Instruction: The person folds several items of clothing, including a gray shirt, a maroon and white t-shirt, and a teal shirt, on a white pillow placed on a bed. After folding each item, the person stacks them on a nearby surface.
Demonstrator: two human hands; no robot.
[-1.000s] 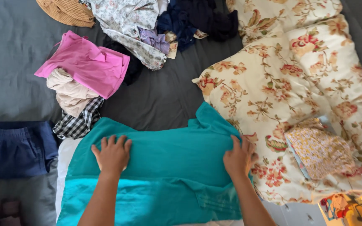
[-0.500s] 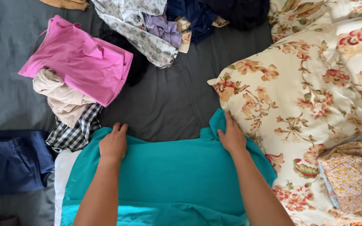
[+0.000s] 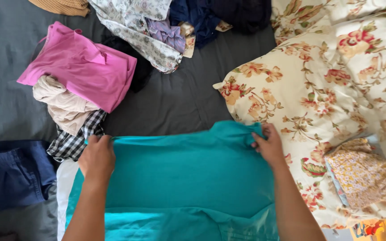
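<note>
Teal shirt [image 3: 179,178] is the one garment being worked on here, spread flat on the bed [image 3: 179,102] right under both arms, lying over one white piece of fabric [image 3: 63,187] that peeks out just left of the left wrist. Going big to small from there: one grey bed sheet runs out beyond both hands, and one cream floral comforter [image 3: 336,89] sits bunched up just right of the right hand, touching the shirt's far right corner. Beyond the left hand there's one pink garment [image 3: 81,71], with one beige piece [image 3: 61,105] tucked under its near edge and one black-and-white checked piece [image 3: 74,138] almost touching the left knuckles. One folded navy item [image 3: 10,174] lies well left of the left hand. Farther out, past the gap between the hands, there's a heap with one floral grey-white garment [image 3: 144,31], and some dark blue stuff [image 3: 220,15]; can't count that pile exactly. One small yellow floral piece [image 3: 362,174] lies right of the right forearm on the comforter.

Two hands, both busy: left hand [image 3: 97,158] has its grip closed over the shirt's far left edge, right hand [image 3: 269,145] pinches the bunched far right corner.
</note>
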